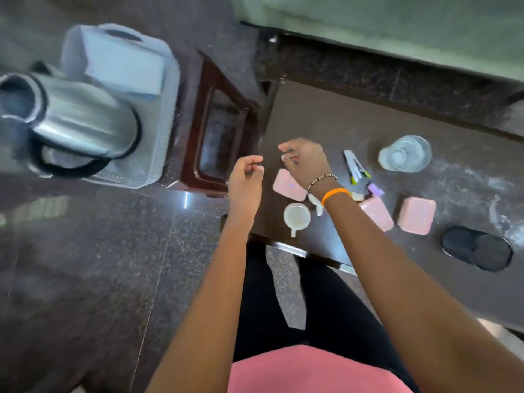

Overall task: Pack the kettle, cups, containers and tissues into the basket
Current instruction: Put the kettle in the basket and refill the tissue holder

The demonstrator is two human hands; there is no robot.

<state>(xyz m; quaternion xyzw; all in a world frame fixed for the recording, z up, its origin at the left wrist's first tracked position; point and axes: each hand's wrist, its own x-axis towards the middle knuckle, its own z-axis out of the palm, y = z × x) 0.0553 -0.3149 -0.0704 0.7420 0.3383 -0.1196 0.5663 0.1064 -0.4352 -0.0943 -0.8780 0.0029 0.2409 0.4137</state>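
A grey basket (168, 129) stands on a dark wooden stool (198, 165) at the left. Inside it are a steel kettle (82, 117) and a pale blue tissue box (124, 66). On the dark table are three pink containers (288, 188) (378, 215) (416, 215), a white cup (297, 216) and a clear glass cup (405, 154). My left hand (245, 185) hovers at the table's left edge, fingers loosely curled and empty. My right hand (306, 163) is above the nearest pink container, fingers curled; something small and white shows at its fingertips. Another white piece (316, 205) shows under my wrist.
Marker pens (355, 168) and a small purple item (375, 190) lie beside the containers. Two black round discs (477, 248) sit on the table at the right. A dark stone ledge (397, 78) runs behind the table. The floor is polished granite.
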